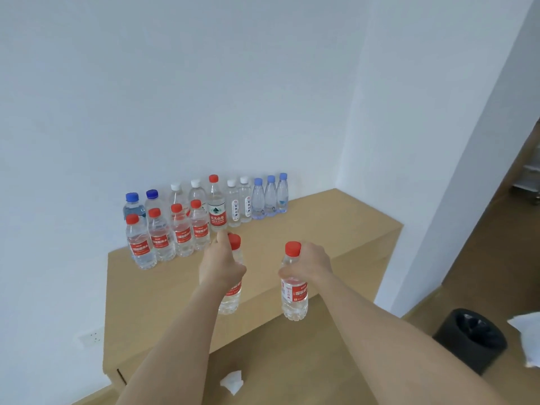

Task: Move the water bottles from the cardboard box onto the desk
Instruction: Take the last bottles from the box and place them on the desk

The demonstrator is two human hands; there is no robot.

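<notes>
My left hand (220, 266) grips a red-capped water bottle (232, 299) by its neck, held upright above the front of the wooden desk (321, 229). My right hand (309, 264) holds a second red-capped bottle (294, 299) the same way, a little to the right. Two rows of bottles stand on the desk near the wall: several red-capped ones (162, 238) in front, and blue-capped (133, 204), white-capped (238, 204) and light-blue-capped ones (270, 197) behind. The cardboard box is out of view.
A white wall stands behind the desk and a white pillar (438, 171) to its right. A black waste bin (470, 337) sits on the floor at the right. Crumpled white paper (232, 381) lies on the floor below my arms.
</notes>
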